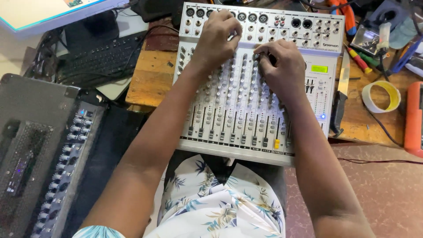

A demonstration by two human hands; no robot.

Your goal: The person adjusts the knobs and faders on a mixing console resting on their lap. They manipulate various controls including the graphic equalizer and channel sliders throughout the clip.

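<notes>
Cluttered wooden workbench (152,81) fills the far part of the scene, and a speckled reddish floor (383,194) is seen at the near right. A silver audio mixer (246,110) is propped across the near edge of the bench, its near end reaching over the person's lap, where a floral shirt (220,207) is seen.

Both hands are laid on the mixer's far half. The left hand (216,37) is placed on the far left knob rows just below the sockets; its fingers are curled down onto the controls, but whether a knob is pinched cannot be told. The right hand (282,66) is set just to the right and nearer, with its fingers bent and closed over a knob at the middle rows. The sliders at the mixer's near edge are left untouched.

At the left, a dark amplifier (42,154) with a row of knobs is seen, and a black keyboard (99,55) lies beyond it. At the far right, a roll of tape (381,97), screwdrivers (359,59) and an orange device (414,119) are scattered on the bench.
</notes>
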